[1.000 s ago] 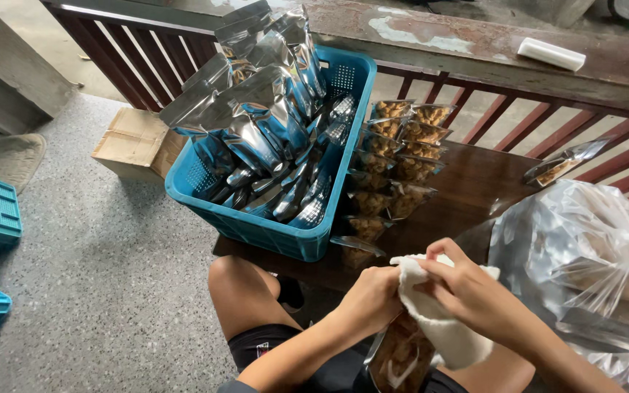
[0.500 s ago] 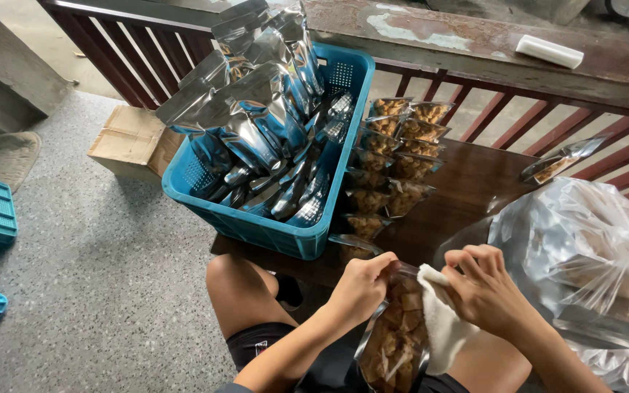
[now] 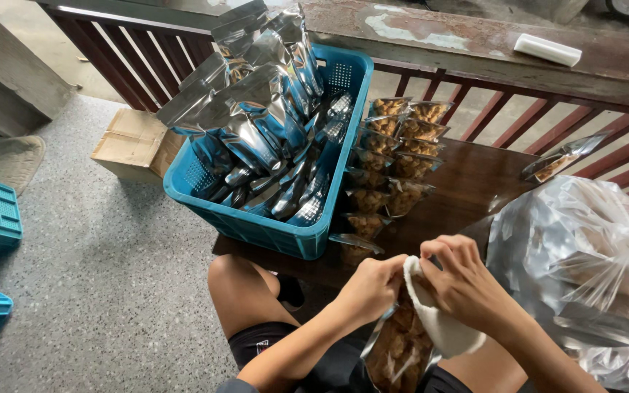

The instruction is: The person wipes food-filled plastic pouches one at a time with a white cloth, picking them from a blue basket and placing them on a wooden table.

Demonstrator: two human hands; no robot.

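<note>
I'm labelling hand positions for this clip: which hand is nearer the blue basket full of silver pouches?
Left. The left hand grips the snack pouch just below the blue basket's near corner; the right hand, holding the white cloth, sits further right, toward the big plastic bag.

Two hands were in view, the left hand (image 3: 369, 287) and the right hand (image 3: 464, 280). Between them was one white cloth (image 3: 442, 327) and one clear snack pouch (image 3: 398, 349). One blue basket (image 3: 271, 229) held silver foil pouches (image 3: 256, 109) too many to count. Roughly ten filled pouches (image 3: 394, 160) stood in two rows on the one wooden table (image 3: 475, 182). One large clear plastic bag (image 3: 584, 255) lay at the right.
</note>
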